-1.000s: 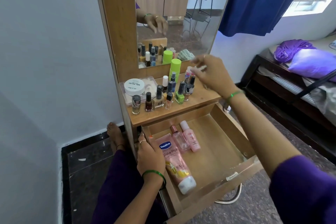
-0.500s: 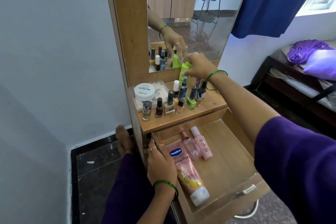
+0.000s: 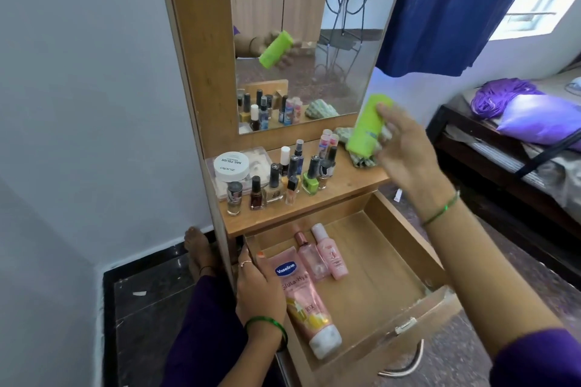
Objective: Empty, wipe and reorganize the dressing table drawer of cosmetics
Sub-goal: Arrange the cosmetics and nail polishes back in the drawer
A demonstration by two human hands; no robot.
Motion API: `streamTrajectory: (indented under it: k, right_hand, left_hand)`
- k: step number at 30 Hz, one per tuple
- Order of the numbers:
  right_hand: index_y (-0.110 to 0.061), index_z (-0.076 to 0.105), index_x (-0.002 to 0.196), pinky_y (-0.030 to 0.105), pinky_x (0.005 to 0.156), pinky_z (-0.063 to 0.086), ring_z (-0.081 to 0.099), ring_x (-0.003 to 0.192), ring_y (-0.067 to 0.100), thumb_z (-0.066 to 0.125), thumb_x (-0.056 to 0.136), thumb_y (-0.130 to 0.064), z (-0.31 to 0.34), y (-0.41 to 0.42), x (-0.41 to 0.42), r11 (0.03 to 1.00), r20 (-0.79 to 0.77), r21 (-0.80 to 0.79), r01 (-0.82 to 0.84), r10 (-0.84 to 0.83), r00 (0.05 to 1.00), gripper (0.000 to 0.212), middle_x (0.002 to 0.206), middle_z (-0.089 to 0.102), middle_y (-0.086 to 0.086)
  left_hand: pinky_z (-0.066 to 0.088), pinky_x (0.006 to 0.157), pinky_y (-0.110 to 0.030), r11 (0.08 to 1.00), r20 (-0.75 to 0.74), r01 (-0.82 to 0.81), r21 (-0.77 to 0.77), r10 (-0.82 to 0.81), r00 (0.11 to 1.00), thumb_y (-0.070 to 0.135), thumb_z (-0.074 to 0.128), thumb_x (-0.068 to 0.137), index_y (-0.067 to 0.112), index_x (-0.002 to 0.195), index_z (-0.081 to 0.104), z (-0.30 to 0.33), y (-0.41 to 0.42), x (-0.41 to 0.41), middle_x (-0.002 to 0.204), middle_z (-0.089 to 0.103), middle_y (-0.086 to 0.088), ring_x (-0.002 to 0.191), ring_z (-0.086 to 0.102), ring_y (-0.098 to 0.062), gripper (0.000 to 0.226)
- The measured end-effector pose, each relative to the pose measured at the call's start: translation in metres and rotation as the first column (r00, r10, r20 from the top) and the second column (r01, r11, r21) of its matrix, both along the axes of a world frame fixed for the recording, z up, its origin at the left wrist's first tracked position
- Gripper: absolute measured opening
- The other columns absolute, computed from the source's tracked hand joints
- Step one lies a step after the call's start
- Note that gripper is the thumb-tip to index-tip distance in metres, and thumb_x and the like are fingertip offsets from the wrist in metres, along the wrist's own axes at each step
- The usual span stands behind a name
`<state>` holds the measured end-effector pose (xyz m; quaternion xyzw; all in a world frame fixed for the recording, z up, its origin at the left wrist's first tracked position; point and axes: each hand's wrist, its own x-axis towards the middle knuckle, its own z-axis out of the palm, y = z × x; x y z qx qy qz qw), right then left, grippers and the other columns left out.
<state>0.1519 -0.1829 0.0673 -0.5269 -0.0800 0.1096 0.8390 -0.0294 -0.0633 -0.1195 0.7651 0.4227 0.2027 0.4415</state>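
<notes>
Three things lie in the open drawer (image 3: pixel 405 248): one pink tube (image 3: pixel 306 302) along its left side and two small pink bottles (image 3: pixel 320 253) side by side near the back left corner. On the shelf (image 3: pixel 345 185) above stands a cluster of nail polish bottles (image 3: pixel 283 177), roughly a dozen, too tightly packed to count surely, with one white jar (image 3: pixel 231 165) at the left edge. The right hand (image 3: pixel 405 148) grips one green bottle (image 3: pixel 367 127), lifted clear above the shelf's right end and tilted; motion blur smears its fingers. A folded cloth (image 3: pixel 341 133) sits partly hidden behind that bottle. The left hand (image 3: pixel 259 289) rests on the drawer's left wall, touching the tube, fingers relaxed, grasping nothing.
</notes>
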Motion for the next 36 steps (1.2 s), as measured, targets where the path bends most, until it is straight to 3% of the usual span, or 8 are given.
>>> streamTrajectory:
  k: [3, 6, 10, 13, 17, 22, 31, 36]
  right_hand:
    - [-0.007, 0.058, 0.099, 0.027, 0.06, 0.057, 0.06, 0.068, 0.017, 0.057, 0.089, -0.023, -0.043, -0.022, -0.014, 0.989, -0.374, 0.138, -0.049, 0.098, 0.922, 0.019, 0.079, 0.059, 0.007]
    - [-0.004, 0.054, 0.093, 0.029, 0.051, 0.057, 0.059, 0.068, 0.022, 0.055, 0.092, -0.025, -0.086, -0.042, -0.024, 0.996, -0.628, -0.066, -0.063, 0.007, 0.778, 0.021, 0.081, 0.055, 0.012]
    - [-0.003, 0.048, 0.095, 0.033, 0.048, 0.056, 0.06, 0.072, 0.03, 0.056, 0.09, -0.013, -0.117, -0.055, -0.033, 0.951, -0.752, -0.199, -0.235, 0.005, 0.659, 0.014, 0.088, 0.05, 0.019]
    - [-0.008, 0.047, 0.091, 0.028, 0.045, 0.055, 0.059, 0.074, 0.027, 0.051, 0.09, -0.004, -0.128, -0.051, -0.031, 0.896, -0.757, -0.275, -0.348, 0.021, 0.653, 0.005, 0.085, 0.049, 0.013]
    - [-0.01, 0.044, 0.108, 0.026, 0.047, 0.055, 0.057, 0.07, 0.022, 0.05, 0.09, -0.001, -0.146, -0.042, -0.024, 0.861, -0.72, -0.327, -0.39, 0.04, 0.693, 0.021, 0.082, 0.051, 0.01]
    - [-0.02, 0.038, 0.135, 0.032, 0.075, 0.05, 0.055, 0.086, 0.016, 0.049, 0.085, 0.014, -0.163, -0.037, -0.021, 0.818, -0.567, -0.426, -0.386, 0.091, 0.819, 0.061, 0.108, 0.054, 0.004]
    - [-0.012, 0.029, 0.146, 0.04, 0.11, 0.037, 0.047, 0.126, 0.023, 0.058, 0.078, 0.016, -0.185, -0.037, -0.028, 0.653, -0.296, -0.663, -0.366, 0.221, 0.929, 0.079, 0.141, 0.045, 0.007]
    - [-0.012, 0.024, 0.148, 0.019, 0.105, 0.03, 0.04, 0.126, 0.01, 0.062, 0.081, 0.008, -0.185, -0.04, -0.032, 0.538, -0.227, -0.755, -0.375, 0.322, 0.919, 0.079, 0.144, 0.036, -0.006]
  left_hand:
    - [0.032, 0.05, -0.021, 1.0, 0.013, 0.001, -0.021, -0.001, 1.0, 0.032, 0.03, 0.1, 0.021, 0.135, 0.042, 0.004, -0.001, -0.001, 0.105, 0.063, -0.001, 0.081, 0.058, -0.015, 0.038]
    - [0.032, 0.052, -0.022, 1.0, 0.037, 0.001, -0.019, 0.0, 0.999, 0.031, 0.03, 0.101, 0.02, 0.136, 0.041, 0.005, -0.002, -0.001, 0.106, 0.062, -0.003, 0.085, 0.061, -0.019, 0.039]
    - [0.026, 0.048, -0.019, 0.999, 0.035, 0.001, -0.042, 0.0, 0.999, 0.03, 0.03, 0.101, 0.019, 0.132, 0.045, 0.007, -0.003, -0.001, 0.09, 0.053, 0.005, 0.064, 0.044, -0.005, 0.036]
    - [0.025, 0.049, -0.018, 0.999, 0.033, 0.007, -0.044, -0.006, 0.999, 0.03, 0.03, 0.101, 0.019, 0.135, 0.042, 0.008, -0.003, -0.003, 0.096, 0.057, 0.002, 0.07, 0.044, -0.008, 0.038]
    - [0.025, 0.048, -0.021, 0.998, 0.023, 0.013, -0.067, -0.012, 1.0, 0.03, 0.03, 0.101, 0.018, 0.138, 0.039, 0.01, -0.004, -0.002, 0.106, 0.061, -0.004, 0.066, 0.043, -0.006, 0.04]
    - [0.025, 0.048, -0.017, 0.995, 0.024, 0.024, -0.097, -0.022, 0.999, 0.029, 0.031, 0.101, 0.018, 0.138, 0.039, 0.01, -0.003, -0.002, 0.107, 0.06, -0.002, 0.062, 0.037, 0.006, 0.039]
    - [0.027, 0.047, -0.016, 0.995, 0.02, 0.013, -0.097, -0.011, 1.0, 0.03, 0.03, 0.101, 0.017, 0.139, 0.037, 0.007, -0.002, -0.001, 0.107, 0.061, -0.002, 0.062, 0.04, 0.004, 0.041]
    - [0.027, 0.047, -0.016, 0.997, 0.005, 0.008, -0.08, -0.008, 1.0, 0.031, 0.03, 0.101, 0.017, 0.139, 0.037, 0.005, -0.002, 0.0, 0.108, 0.061, -0.004, 0.07, 0.046, -0.005, 0.041]
